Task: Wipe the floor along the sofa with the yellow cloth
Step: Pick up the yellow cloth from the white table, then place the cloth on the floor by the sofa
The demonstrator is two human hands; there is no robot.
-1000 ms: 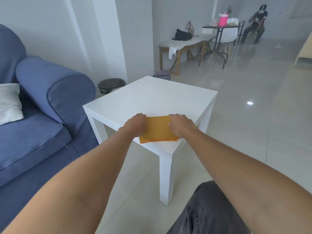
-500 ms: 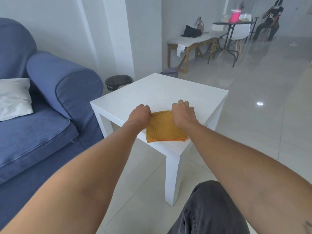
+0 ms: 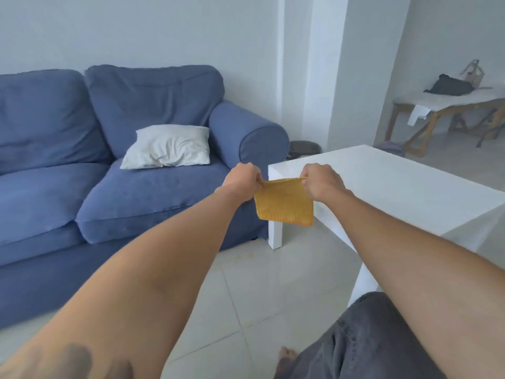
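Hands meet at the centre of the frame, both arms stretched forward. The left hand [image 3: 241, 184] pinches the upper left corner of the yellow cloth [image 3: 284, 203] with its fingers clenched on the fabric, and the right hand [image 3: 322, 182] grips the upper right corner the same way. Between them the cloth hangs in the air as a folded square, in front of the near left corner of the white tabletop [image 3: 396, 181] and clear of the floor [image 3: 259, 291]. A blue sofa [image 3: 114, 165] fills the left half of the frame, with a white pillow [image 3: 168, 146] on its seat by the armrest. Pale tiles run along the sofa's base toward the lower centre. A grey-trousered knee [image 3: 366, 337] shows at lower right.
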